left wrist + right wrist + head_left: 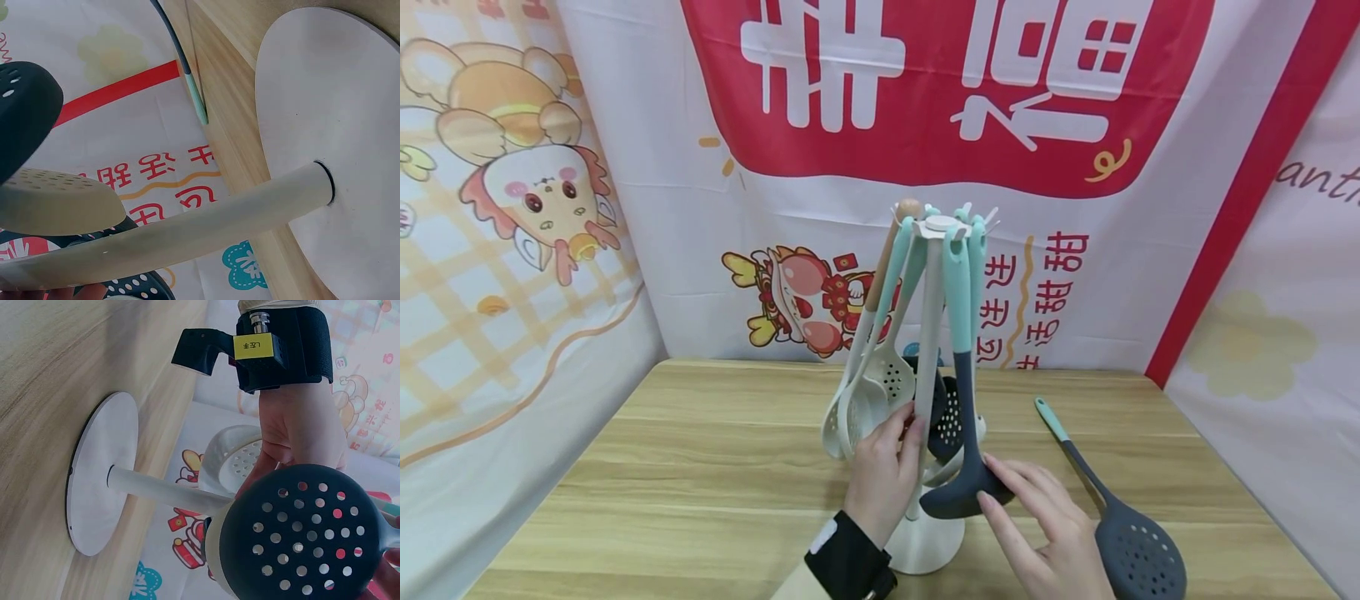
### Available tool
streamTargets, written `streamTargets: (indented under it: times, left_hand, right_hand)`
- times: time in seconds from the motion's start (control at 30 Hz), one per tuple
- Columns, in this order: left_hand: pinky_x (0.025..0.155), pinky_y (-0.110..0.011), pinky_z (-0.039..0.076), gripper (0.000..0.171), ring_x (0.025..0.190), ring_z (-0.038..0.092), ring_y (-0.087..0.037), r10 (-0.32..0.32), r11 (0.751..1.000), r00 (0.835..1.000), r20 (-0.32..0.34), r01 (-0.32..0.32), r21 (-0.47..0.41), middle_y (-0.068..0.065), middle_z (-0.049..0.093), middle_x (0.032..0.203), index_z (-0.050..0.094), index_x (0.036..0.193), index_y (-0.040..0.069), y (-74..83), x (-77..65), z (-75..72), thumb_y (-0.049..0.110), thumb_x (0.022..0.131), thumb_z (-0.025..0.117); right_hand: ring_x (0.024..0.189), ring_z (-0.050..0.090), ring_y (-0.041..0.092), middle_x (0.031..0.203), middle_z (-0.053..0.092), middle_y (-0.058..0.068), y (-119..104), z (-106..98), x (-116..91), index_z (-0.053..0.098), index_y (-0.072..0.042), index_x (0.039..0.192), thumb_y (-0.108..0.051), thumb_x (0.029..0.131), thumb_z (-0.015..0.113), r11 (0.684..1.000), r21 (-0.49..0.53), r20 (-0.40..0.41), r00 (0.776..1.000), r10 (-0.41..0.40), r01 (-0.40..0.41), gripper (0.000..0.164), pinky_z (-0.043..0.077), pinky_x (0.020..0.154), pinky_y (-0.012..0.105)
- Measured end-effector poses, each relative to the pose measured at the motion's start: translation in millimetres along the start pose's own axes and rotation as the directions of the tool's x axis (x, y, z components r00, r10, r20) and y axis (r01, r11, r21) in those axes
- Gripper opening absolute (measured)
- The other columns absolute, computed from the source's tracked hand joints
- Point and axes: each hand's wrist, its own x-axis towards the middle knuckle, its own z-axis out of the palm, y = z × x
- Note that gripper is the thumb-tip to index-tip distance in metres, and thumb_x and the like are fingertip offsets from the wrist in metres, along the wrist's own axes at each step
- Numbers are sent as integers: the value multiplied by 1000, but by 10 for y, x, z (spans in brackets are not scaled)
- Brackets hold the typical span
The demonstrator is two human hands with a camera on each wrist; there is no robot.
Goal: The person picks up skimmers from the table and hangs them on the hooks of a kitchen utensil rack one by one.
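A white utensil rack (pixel 930 333) stands upright with several kitchen tools hanging from its top. My left hand (pixel 883 471) grips its pole partway down, fingertips against the pole. From the near side hangs a dark skimmer (pixel 300 531) with a mint handle (pixel 957 292); its round head shows holes in the right wrist view. At the skimmer's head, my right hand (pixel 1048 517) pinches the edge between thumb and fingers. Cream perforated tools (pixel 891 375) and a wooden-handled one (pixel 883 267) hang on the left. Another dark perforated tool (pixel 949 417) is partly hidden behind the pole.
A dark slotted turner (pixel 1138 550) with a mint handle end lies on the wooden table (pixel 662 475) at the right. The rack's round white base (pixel 331 112) sits on the tabletop. Printed cloths (pixel 647 167) hang behind the table and at both sides.
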Motion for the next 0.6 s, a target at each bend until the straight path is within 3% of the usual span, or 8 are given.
streamTargets:
  times: [0.17, 0.3, 0.4, 0.5, 0.6]
  left_hand:
    - [73, -25, 61, 34, 95, 71, -23, 2, 1000, 1000, 4, -2, -15, -16, 71, 109, 62, 125, -1, -2, -8, 3, 24, 105, 50]
    - [74, -25, 61, 34, 96, 71, -24, -9, 999, 1000, 13, 9, -31, -15, 71, 108, 62, 126, 0, -7, -14, 0, 24, 105, 50]
    - [75, -28, 62, 37, 98, 72, -25, -14, 999, 1000, 9, 14, -42, -17, 72, 112, 63, 126, 0, -14, -16, -1, 27, 106, 48]
    - [78, -35, 62, 39, 101, 72, -25, -8, 999, 1000, -17, 7, -40, -17, 72, 115, 65, 124, 0, -21, -13, 11, 29, 107, 45]
    - [82, -39, 61, 39, 102, 72, -25, 4, 999, 999, -44, -6, -40, -18, 72, 115, 66, 121, -1, -27, -15, 27, 26, 108, 41]
  right_hand:
    - [104, 62, 3, 111, 72, -7, 67, 14, -2, 72, -16, 120, 3, 76, 80, 997, 15, -8, 997, -71, 71, 48, 40, 94, 1]
    - [106, 63, 5, 114, 72, -4, 104, 9, 7, 72, -15, 120, 4, 75, 81, 996, 10, 5, 996, -84, 84, 50, 38, 96, 1]
    - [105, 64, 7, 115, 71, -6, 117, -22, 27, 72, -17, 120, -2, 80, 80, 999, -42, 33, 999, 4, -3, 44, 39, 94, 0]
    - [108, 64, 13, 117, 71, -5, 168, -54, 50, 71, -17, 121, -8, 85, 77, 992, -92, 52, 994, 94, -89, 37, 51, 94, 19]
    - [113, 62, 20, 120, 70, 0, 265, -76, 61, 69, -16, 123, -14, 90, 73, 981, -118, 82, 983, 163, -153, 33, 53, 95, 45]
